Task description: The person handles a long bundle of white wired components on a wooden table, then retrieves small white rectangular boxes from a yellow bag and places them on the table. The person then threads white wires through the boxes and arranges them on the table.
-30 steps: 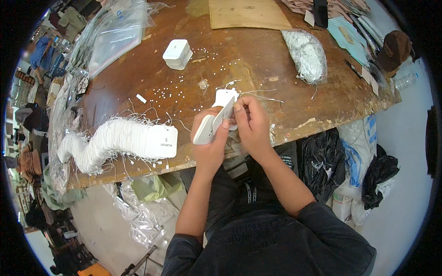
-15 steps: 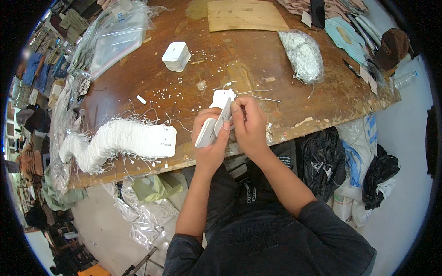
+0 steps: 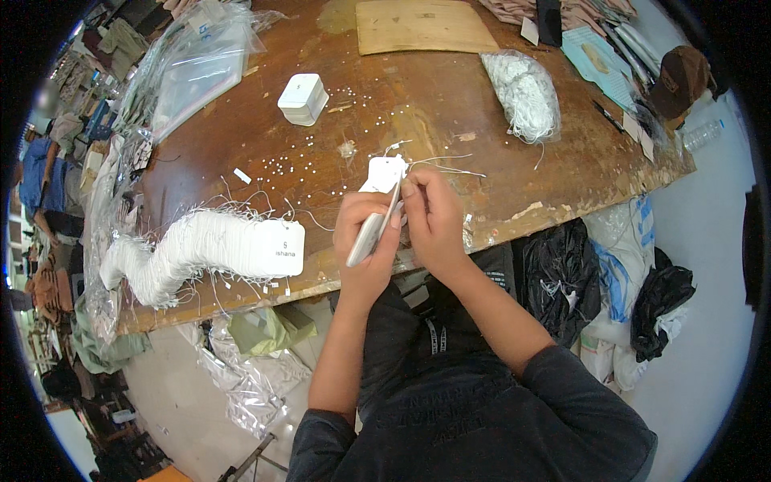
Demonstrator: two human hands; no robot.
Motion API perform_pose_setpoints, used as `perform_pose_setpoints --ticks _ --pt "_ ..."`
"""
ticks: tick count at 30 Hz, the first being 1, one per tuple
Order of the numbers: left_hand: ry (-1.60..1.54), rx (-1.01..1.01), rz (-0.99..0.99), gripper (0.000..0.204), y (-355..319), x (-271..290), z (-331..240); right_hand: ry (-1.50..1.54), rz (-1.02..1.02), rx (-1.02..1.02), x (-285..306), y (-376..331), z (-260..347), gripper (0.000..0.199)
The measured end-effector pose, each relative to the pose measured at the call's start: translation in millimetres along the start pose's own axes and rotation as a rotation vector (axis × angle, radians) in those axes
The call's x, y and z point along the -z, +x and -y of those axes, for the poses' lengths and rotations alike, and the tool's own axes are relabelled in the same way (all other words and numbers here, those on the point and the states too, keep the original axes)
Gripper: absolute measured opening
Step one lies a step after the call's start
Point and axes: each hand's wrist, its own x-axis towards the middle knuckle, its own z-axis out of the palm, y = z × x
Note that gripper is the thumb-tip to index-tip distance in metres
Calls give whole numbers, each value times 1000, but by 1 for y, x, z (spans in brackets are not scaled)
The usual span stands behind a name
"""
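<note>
My left hand (image 3: 363, 275) is closed around a small stack of white tags (image 3: 365, 239), with one tag (image 3: 395, 204) tipped up away from the others. At the upper edge of that tag, the fingers of my right hand (image 3: 436, 218) are pinched together; whether they also grip a string is hidden. Just beyond both hands, more white tags (image 3: 384, 172) lie on the table, with loose white strings (image 3: 450, 167) trailing to the right. A long curved row of strung white tags (image 3: 229, 241) leans over to the left of my hands.
On the worn wooden table (image 3: 434, 84) stand a block of white tags (image 3: 302, 100) and a clear bag of white strings (image 3: 526, 100). Small white bits lie scattered between. A cardboard sheet (image 3: 426, 26) is at the back, plastic bags (image 3: 201, 80) far left. Black bags (image 3: 560, 273) sit below the edge.
The tags in my left hand have turned more edge-on, and the tipped-up tag stands steeper. Both hands stay in nearly the same place. The view has shifted slightly.
</note>
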Motion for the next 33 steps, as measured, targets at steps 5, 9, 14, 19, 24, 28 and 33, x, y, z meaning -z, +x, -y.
perform_pose_setpoints --ticks 5,9,14,19,24,28,33 --pt "323 -182 119 23 9 -5 -3 396 101 -404 20 11 -2 13" --pt "567 -238 152 28 9 -12 -5 802 264 -792 55 27 -7 25" --pt "821 -298 257 26 1 -19 -8 973 279 -847 56 21 -4 22" --pt "566 -323 272 28 0 -13 -6 366 227 -618 60 34 -19 17" --pt "17 417 -123 21 9 -4 -2 -406 -128 -315 108 61 -38 21" --pt "-178 493 -319 25 12 -5 3 -973 -157 7 129 74 -52 21" --pt "-509 489 -474 22 3 -1 8 -1152 119 124 140 92 -70 15"
